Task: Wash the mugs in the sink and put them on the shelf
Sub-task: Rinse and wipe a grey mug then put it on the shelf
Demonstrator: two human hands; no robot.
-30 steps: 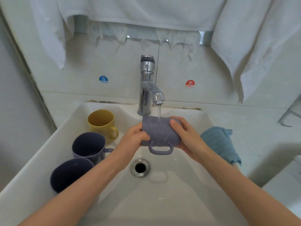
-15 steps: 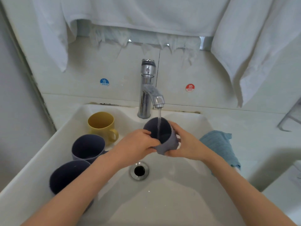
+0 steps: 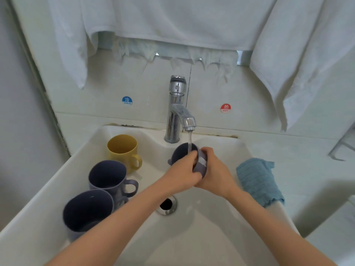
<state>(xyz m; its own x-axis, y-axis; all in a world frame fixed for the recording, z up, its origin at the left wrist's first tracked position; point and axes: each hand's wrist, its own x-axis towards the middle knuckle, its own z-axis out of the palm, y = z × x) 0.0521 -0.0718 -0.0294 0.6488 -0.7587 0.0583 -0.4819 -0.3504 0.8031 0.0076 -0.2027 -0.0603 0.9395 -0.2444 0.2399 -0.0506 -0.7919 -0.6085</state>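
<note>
A grey-blue mug is held under the running tap, mouth tilted up towards the stream, which falls into it. My left hand wraps the mug's near side and rim. My right hand grips its base and right side. Both hands hide most of the mug's body. In the left part of the white sink stand a yellow mug, a grey-blue mug and a darker blue mug, all upright with mouths open.
The drain lies below my hands. A blue cloth hangs over the sink's right rim. White towels hang above the tap. A metal rack's edge shows at far right.
The mug has turned from lying sideways with its handle towards me to mouth up under the stream. My hands have shifted up and closer together around it.
</note>
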